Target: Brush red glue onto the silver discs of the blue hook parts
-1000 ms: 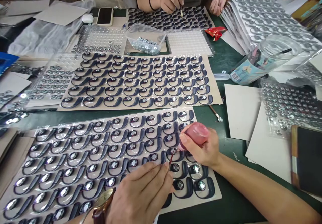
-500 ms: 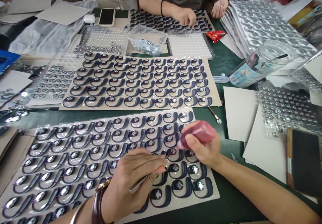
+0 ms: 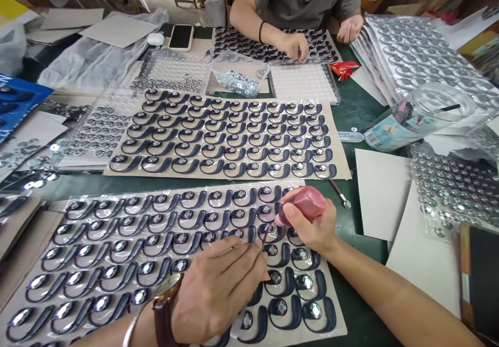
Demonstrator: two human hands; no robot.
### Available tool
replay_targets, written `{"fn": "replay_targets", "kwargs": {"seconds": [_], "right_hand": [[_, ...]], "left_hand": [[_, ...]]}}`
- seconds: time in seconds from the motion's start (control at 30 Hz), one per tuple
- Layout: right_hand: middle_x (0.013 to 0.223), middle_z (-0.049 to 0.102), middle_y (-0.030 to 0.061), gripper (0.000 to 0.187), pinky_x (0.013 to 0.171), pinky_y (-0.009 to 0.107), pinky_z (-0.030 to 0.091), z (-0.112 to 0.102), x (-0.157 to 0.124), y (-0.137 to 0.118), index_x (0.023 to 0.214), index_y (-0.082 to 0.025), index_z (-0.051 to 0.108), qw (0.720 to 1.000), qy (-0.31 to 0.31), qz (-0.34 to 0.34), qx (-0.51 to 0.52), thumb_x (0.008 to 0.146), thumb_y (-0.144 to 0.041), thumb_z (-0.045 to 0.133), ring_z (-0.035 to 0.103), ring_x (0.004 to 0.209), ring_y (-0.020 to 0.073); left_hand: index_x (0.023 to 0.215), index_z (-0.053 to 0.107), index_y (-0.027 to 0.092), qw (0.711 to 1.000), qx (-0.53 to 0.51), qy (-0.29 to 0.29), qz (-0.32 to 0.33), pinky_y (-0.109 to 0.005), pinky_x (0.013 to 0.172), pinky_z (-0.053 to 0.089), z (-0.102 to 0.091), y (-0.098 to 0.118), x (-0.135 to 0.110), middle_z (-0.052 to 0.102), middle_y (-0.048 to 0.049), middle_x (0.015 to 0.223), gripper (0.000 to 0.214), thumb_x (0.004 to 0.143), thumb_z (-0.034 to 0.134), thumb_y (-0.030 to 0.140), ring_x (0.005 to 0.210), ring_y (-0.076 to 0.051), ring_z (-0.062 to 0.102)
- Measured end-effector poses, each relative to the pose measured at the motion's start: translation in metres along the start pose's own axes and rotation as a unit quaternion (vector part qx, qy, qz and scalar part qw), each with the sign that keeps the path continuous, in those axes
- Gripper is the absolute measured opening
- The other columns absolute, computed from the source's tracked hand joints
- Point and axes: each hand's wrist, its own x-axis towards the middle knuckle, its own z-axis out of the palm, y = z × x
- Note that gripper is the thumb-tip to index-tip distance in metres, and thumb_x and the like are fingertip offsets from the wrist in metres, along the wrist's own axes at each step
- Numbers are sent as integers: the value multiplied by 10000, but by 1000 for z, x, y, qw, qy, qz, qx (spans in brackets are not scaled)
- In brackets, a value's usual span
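Observation:
A small squeeze bottle of red liquid is gripped in my right hand, tilted with its nozzle down to the left. The nozzle is close above a dark hook-shaped piece with a shiny round gem on the near card. My left hand is closed around slim metal tweezers, mostly hidden by the fingers. Their thin tip points at that same gem. Rows of similar dark pieces, each with a round gem, cover the near card under clear film.
Beyond lies a second card of dark pieces. A clear box of gems stands behind it, near a co-worker's hand. To the right are a tilted clear jar, grey cards, bagged gems and a dark phone-like slab.
The view has shifted, so the table appears lower and farther right. My left hand has turned, bringing the tweezers more upright. The bottle is still held near the same gem.

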Motion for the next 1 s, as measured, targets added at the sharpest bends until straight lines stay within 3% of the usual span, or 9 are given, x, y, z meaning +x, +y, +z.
{"fn": "replay_targets", "kwargs": {"seconds": [0.17,0.4,1.0], "right_hand": [[578,644,-4,131,527,275,523,1,-2,1,852,-175,595,998,-53,17,-3,752,-255,625,615,496,144],[606,639,1,122,518,261,509,0,0,2,777,-172,616,995,-54,-43,-76,720,-274,653,602,502,133],[591,619,4,85,541,287,517,1,0,2,812,-193,602,997,-25,-6,-75,753,-246,633,587,505,141]], "left_hand": [[1099,568,7,997,65,-21,41,-394,901,491,6,11,-6,605,-192,1114,318,839,444,141,1068,-288,570],[1054,576,-19,993,103,-15,63,-373,912,473,5,15,-1,626,-208,1054,302,842,460,160,1039,-278,588],[1073,576,-10,996,70,-26,48,-384,870,509,5,14,-4,601,-215,1106,315,843,406,121,1042,-306,583]]}}
